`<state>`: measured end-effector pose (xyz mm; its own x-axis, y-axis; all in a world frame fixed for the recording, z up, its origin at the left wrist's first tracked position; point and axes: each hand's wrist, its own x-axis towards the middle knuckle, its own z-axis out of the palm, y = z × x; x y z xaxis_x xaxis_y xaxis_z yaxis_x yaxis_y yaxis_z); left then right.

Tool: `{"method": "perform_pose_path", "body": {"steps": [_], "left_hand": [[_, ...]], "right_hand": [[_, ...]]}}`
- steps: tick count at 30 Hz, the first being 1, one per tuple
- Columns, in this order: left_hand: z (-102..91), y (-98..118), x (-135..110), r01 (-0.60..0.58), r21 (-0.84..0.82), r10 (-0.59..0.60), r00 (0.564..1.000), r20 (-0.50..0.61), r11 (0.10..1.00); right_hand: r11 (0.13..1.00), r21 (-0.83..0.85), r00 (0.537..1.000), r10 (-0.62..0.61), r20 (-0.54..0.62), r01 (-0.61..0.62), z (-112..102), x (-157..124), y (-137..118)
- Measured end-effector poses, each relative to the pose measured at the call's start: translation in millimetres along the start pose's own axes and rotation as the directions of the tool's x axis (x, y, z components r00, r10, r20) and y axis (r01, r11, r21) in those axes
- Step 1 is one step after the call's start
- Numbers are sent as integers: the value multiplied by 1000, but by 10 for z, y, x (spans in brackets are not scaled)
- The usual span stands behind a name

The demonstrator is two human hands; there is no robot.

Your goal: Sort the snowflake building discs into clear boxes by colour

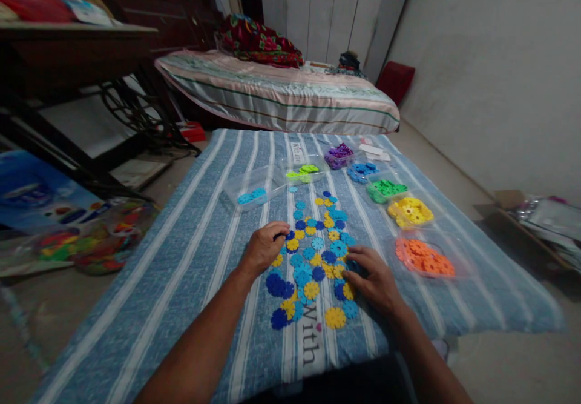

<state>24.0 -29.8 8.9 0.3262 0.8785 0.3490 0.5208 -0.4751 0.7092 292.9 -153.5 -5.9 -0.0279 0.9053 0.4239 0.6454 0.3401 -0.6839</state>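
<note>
We see a loose patch of toothed plastic discs (pixel 318 243) lying on the worktop (pixel 181 258), on its blue-and-white striped cloth, between our two hands. They are thin, round and notched at the rim like little cogs, in light blue, dark blue and yellow, many overlapping; one large yellow disc (pixel 335 318) lies at the near end. Each disc, being round, has no long axis, and most lie flat, face up; the patch as a whole is longer than it is wide and runs from near to far. Our left hand (pixel 264 249) is at its left edge, thumb and forefinger close together by a dark blue disc (pixel 290 235), though we cannot tell whether they grip it. Our right hand (pixel 373 278) is at the right edge, thumb and fingers spread apart over the discs and covering some of them. Lower discs are partly hidden under upper ones, and the small centre holes are hard to make out. Farther right, a clear tub (pixel 463 260) holds orange discs (pixel 424 257). Both our forearms are cut off at the near edge.
</note>
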Motion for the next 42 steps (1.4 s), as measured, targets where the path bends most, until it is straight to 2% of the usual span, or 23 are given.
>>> {"method": "perform_pose_path", "body": {"steps": [9,25,29,34,38,42], "left_hand": [[-4,-2,-9,0,-9,0,1000,-16,1000],[-22,9,-21,9,-14,-9,1000,-11,1000],[-41,-8,-19,18,-1,-18,999,-33,1000],[-70,-44,-23,54,17,-52,995,-79,998],[-79,-64,-27,60,18,-58,994,-97,998],[-81,-71,-37,57,12,-56,993,-103,998]], "right_hand": [[989,-123,996,-88,-1,87,45,-29,47],[997,-76,1000,8,-20,-9,62,44,-39],[993,-111,996,23,-81,-32,93,58,-53],[966,-258,986,-70,-151,29,135,146,-46],[938,-344,993,-76,-85,43,178,238,13],[943,-331,997,-60,-37,45,233,288,66]]}}
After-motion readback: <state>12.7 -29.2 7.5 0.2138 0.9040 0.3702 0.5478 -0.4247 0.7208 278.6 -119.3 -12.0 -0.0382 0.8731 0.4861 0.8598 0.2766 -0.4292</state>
